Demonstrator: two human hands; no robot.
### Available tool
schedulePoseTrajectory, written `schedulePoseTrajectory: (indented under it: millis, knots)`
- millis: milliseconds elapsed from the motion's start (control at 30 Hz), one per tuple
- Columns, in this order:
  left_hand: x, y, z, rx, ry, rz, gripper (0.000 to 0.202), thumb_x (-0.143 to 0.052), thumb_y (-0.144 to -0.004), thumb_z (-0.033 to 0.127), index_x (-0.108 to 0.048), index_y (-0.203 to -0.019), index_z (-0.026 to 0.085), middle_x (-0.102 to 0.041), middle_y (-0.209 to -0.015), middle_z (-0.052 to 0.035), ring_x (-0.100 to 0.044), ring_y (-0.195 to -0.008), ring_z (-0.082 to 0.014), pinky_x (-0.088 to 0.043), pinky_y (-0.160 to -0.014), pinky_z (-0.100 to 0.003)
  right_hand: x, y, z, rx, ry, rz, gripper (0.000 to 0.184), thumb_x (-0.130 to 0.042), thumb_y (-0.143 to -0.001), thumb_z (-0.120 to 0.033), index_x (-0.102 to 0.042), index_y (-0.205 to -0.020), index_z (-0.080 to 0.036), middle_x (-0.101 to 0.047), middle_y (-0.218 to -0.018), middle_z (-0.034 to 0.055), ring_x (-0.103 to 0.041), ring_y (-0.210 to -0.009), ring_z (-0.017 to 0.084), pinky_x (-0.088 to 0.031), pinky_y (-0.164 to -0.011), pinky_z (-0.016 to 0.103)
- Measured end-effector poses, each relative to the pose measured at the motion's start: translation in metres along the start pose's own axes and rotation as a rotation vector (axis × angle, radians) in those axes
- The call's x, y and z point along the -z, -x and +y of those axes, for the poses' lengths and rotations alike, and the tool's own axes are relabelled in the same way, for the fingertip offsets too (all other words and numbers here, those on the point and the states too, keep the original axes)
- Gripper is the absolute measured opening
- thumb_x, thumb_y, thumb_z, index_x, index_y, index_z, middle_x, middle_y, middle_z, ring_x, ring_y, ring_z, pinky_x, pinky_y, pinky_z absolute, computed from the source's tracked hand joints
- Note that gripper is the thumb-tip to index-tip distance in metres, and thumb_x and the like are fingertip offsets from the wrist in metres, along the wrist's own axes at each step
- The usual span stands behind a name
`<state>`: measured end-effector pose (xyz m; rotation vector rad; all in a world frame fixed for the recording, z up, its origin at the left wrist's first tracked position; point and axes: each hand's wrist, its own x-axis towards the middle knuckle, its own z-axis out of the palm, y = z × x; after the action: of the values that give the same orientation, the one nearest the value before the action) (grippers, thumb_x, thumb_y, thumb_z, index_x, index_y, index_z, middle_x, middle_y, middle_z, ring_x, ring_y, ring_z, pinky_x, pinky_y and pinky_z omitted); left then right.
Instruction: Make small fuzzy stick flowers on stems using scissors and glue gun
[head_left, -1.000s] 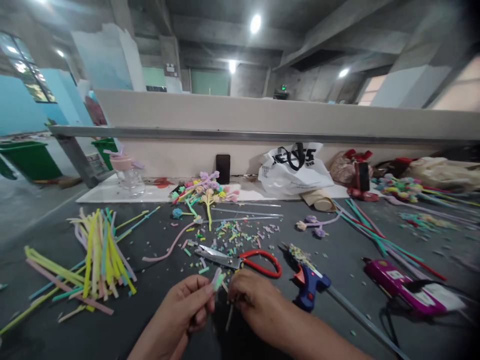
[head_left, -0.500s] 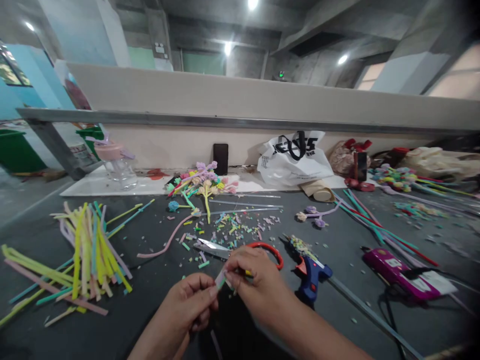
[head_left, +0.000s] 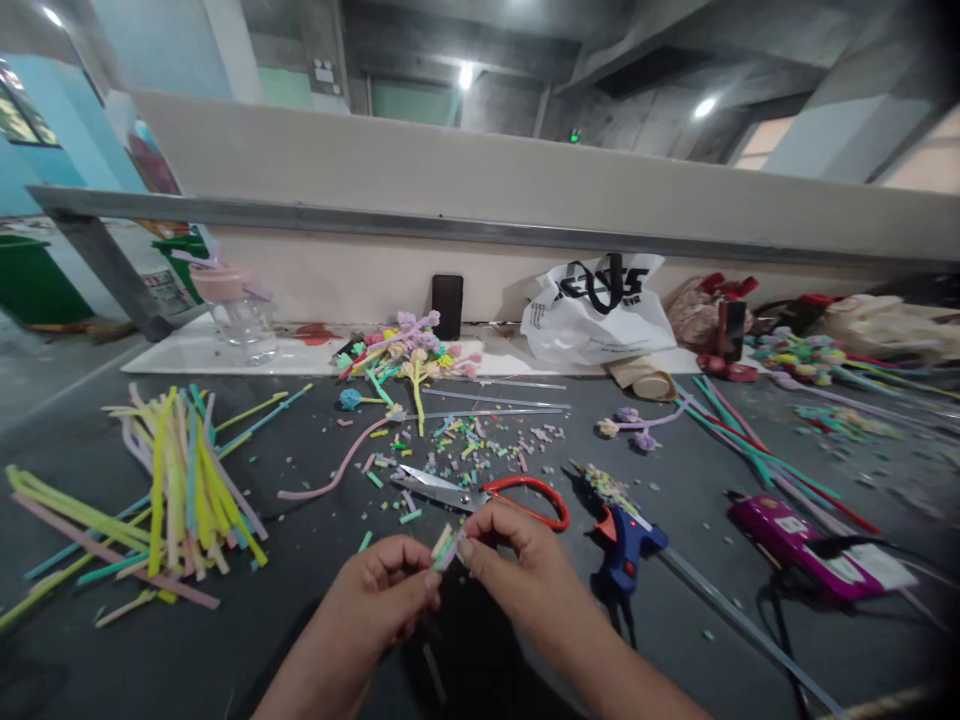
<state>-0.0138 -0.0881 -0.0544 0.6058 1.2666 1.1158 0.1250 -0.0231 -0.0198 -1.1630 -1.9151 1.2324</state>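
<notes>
My left hand [head_left: 379, 600] and my right hand [head_left: 517, 560] meet at the front middle of the table, fingertips pinched on short pastel pipe cleaner pieces [head_left: 445, 549]. Cream, green and lilac show between the fingers; how the pieces are joined is too small to tell. Just beyond my right hand lie scissors [head_left: 442, 490] with red handles, blades partly spread. A blue hot glue gun [head_left: 626, 555] rests to the right of that hand. Many cut bits [head_left: 472, 450] are scattered behind the scissors.
At left lies a heap of long pipe cleaners [head_left: 176, 490]. Pipe cleaner flowers [head_left: 412, 350] are piled at the back, near a phone [head_left: 448, 306] and a white bag [head_left: 600, 325]. A clear bottle [head_left: 240, 315] stands back left; a purple device [head_left: 802, 545] lies right.
The view has shifted slightly. My right hand's fingers have drawn back a little from the scissors, and more of the cream and green pieces shows between my hands.
</notes>
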Motion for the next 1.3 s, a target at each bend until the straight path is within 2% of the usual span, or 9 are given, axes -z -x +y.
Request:
schedulePoseTrajectory:
  millis: [300,533,833,1033,1167,1300]
  knots:
    - [-0.001,0.004,-0.001,-0.057,-0.048,0.038,0.023,-0.068,-0.061,0.034,-0.056,-0.064,0.015,-0.052,-0.051,0.0044,-0.031,-0.042,-0.004,-0.017,-0.042,-0.018,-0.006,0.003,0.003,0.016,0.023,0.025,0.008,-0.052,-0.069,-0.014,-0.055,-0.063,-0.018,-0.049,-0.062,-0.0022,-0.046,-0.062,0.013,-0.038,-0.058,0.024]
    - [0.001,0.005,0.001,-0.12,-0.056,0.017,0.021,-0.07,-0.058,0.031,-0.059,-0.06,0.014,-0.052,-0.053,0.0028,-0.043,-0.051,-0.0087,-0.031,-0.05,-0.02,-0.005,0.002,0.002,-0.007,0.069,0.0,0.009,-0.051,-0.068,-0.012,-0.055,-0.063,-0.018,-0.05,-0.062,-0.0023,-0.047,-0.062,0.013,-0.038,-0.058,0.024]
    - [0.001,0.007,0.003,-0.141,-0.13,0.084,0.02,-0.067,-0.059,0.032,-0.057,-0.055,0.015,-0.046,-0.048,0.0049,-0.037,-0.048,-0.0075,-0.028,-0.048,-0.019,-0.01,0.006,0.0,-0.028,0.06,-0.005,0.009,-0.052,-0.069,-0.012,-0.054,-0.061,-0.018,-0.047,-0.061,-0.003,-0.046,-0.06,0.012,-0.036,-0.055,0.022]
    - [0.005,0.002,-0.002,-0.144,-0.197,0.064,0.018,-0.065,-0.059,0.032,-0.058,-0.056,0.016,-0.044,-0.047,0.0052,-0.033,-0.044,-0.007,-0.024,-0.043,-0.019,-0.009,0.008,0.0,-0.02,0.075,-0.001,0.009,-0.054,-0.067,-0.011,-0.055,-0.07,-0.019,-0.052,-0.067,-0.0022,-0.048,-0.062,0.012,-0.039,-0.057,0.023]
    - [0.003,0.005,0.001,-0.142,-0.197,0.045,0.02,-0.065,-0.058,0.034,-0.056,-0.054,0.016,-0.041,-0.047,0.0056,-0.031,-0.044,-0.0071,-0.024,-0.043,-0.019,-0.006,0.007,0.001,-0.036,0.049,-0.061,0.014,-0.055,-0.069,-0.012,-0.06,-0.079,-0.02,-0.059,-0.072,-0.0009,-0.054,-0.067,0.013,-0.042,-0.063,0.025]
    - [0.001,0.009,0.005,-0.142,-0.235,0.03,0.018,-0.063,-0.06,0.032,-0.056,-0.055,0.016,-0.042,-0.049,0.0052,-0.034,-0.048,-0.0083,-0.027,-0.047,-0.02,-0.004,0.007,0.004,-0.047,0.074,-0.107,0.011,-0.054,-0.071,-0.014,-0.063,-0.077,-0.019,-0.061,-0.071,0.0002,-0.056,-0.069,0.014,-0.042,-0.064,0.026]
